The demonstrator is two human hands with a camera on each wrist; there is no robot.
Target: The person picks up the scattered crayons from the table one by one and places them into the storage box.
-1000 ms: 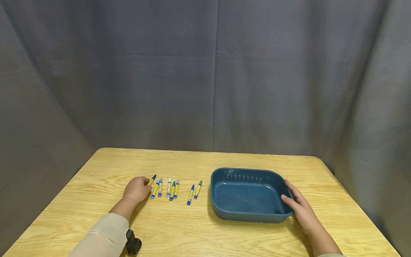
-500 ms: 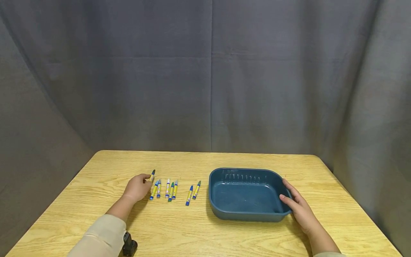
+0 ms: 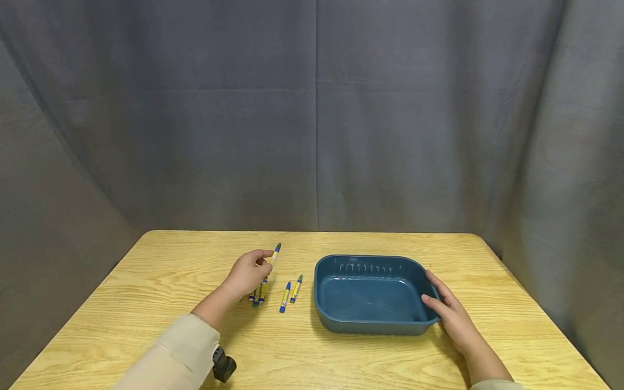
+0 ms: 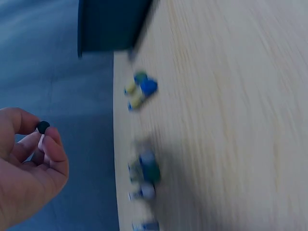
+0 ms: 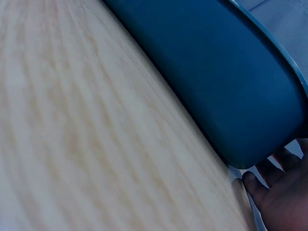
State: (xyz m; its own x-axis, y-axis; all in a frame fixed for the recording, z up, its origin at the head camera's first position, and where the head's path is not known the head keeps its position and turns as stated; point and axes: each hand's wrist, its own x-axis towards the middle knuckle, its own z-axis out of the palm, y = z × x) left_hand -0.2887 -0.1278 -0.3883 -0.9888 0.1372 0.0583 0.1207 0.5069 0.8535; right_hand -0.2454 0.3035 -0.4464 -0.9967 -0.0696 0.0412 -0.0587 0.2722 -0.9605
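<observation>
Beige cloth makes up your left sleeve [image 3: 170,346], with a small black device [image 3: 224,365] beside its cuff. Past it, your left hand [image 3: 247,276] is over the pale wood surface [image 3: 370,360], thumb and fingers drawn together on one held crayon [image 3: 275,253], yellow-wrapped, its dark tip pointing up and away from you; it appears to be clear of the surface. Expect a light, stiff stick that could snap if bent and may roll in a loose grip, so a gentle pinch around mid-wrapper should suit it. Below that hand lies a cluster of crayons [image 3: 264,292], partly covered by it in the head view; the left wrist view is too blurred to count them surely. Further right, near each other, lie a blue-tipped crayon [image 3: 285,298] and a green-tipped crayon [image 3: 296,288], just short of the dark teal bin [image 3: 375,327]. The bin looks like stiff, fairly light plastic, probably smooth and apt to slide, so the rim and outer wall together should give you the surest hold. At its right end, your right hand [image 3: 453,317] holds it that way, thumb over the rim and fingers along the outside.
</observation>
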